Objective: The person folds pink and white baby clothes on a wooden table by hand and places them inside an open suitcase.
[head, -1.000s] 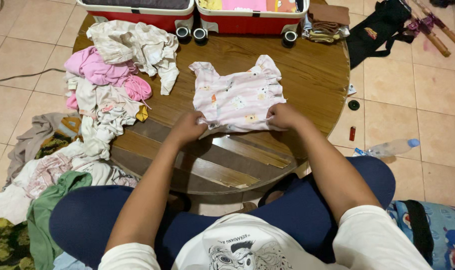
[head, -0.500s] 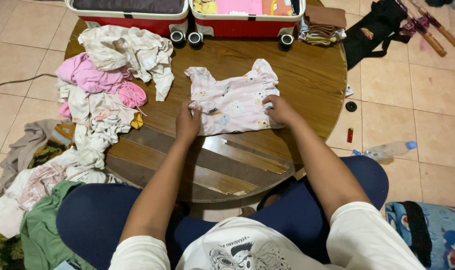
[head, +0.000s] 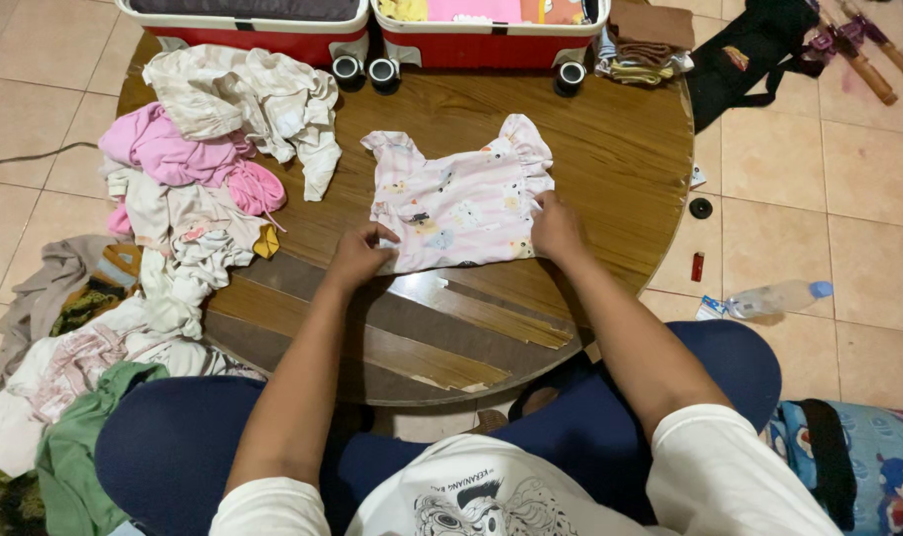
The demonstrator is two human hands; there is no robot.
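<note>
A small pink child's dress point(head: 458, 199) with printed animals and ruffled shoulders lies flat on a round wooden table point(head: 610, 149). Its bottom part is folded up. My left hand point(head: 357, 256) rests on the dress's lower left corner, fingers curled on the fabric. My right hand point(head: 554, 228) presses flat on the dress's lower right edge.
A heap of unfolded clothes point(head: 208, 169) covers the table's left side and spills to the floor point(head: 64, 337). An open red suitcase point(head: 471, 40) with wheels sits at the far edge, folded clothes point(head: 648, 45) beside it. A plastic bottle point(head: 774, 296), a lighter and a black bag lie on the tiles.
Both hands lifted the dress's hem and folded it up over the body, then slid back down to the new lower edge. The dress now looks shorter.
</note>
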